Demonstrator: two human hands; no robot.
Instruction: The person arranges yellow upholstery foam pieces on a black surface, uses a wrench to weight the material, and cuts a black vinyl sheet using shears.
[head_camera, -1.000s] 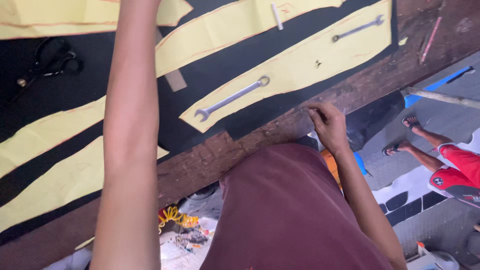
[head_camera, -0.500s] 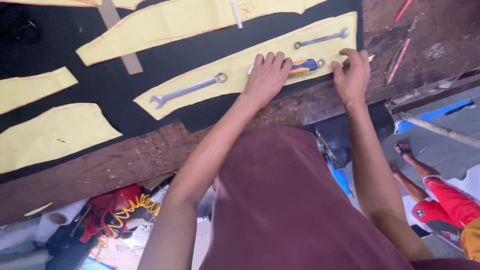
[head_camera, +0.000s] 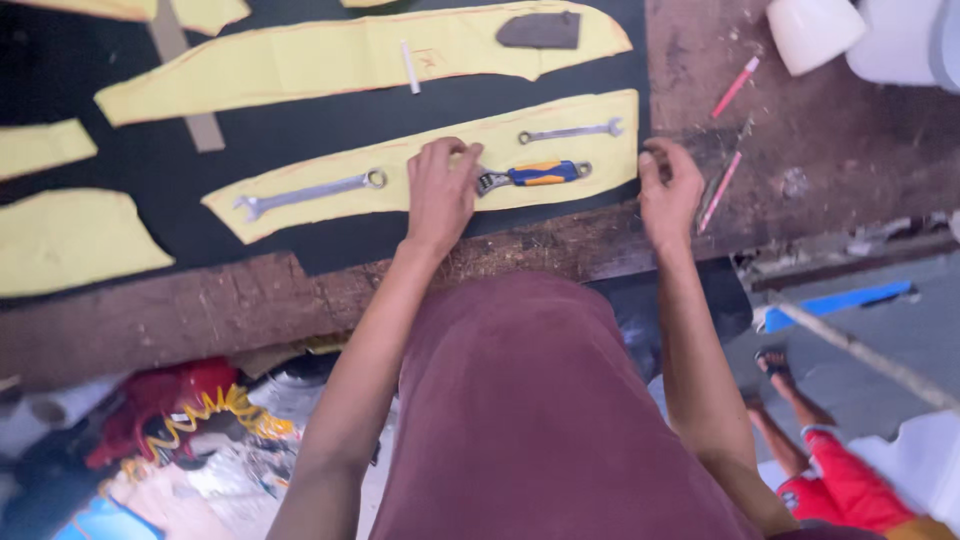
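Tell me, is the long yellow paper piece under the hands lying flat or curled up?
Flat: the yellow paper piece lies spread on black cloth, weighted by wrenches and the left hand.

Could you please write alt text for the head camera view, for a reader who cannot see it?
A person's left hand presses flat on a long yellow paper pattern piece on black cloth, beside an adjustable wrench, while the right hand rests at the cloth's edge. Two plain wrenches also lie on the paper, on a worn wooden table.
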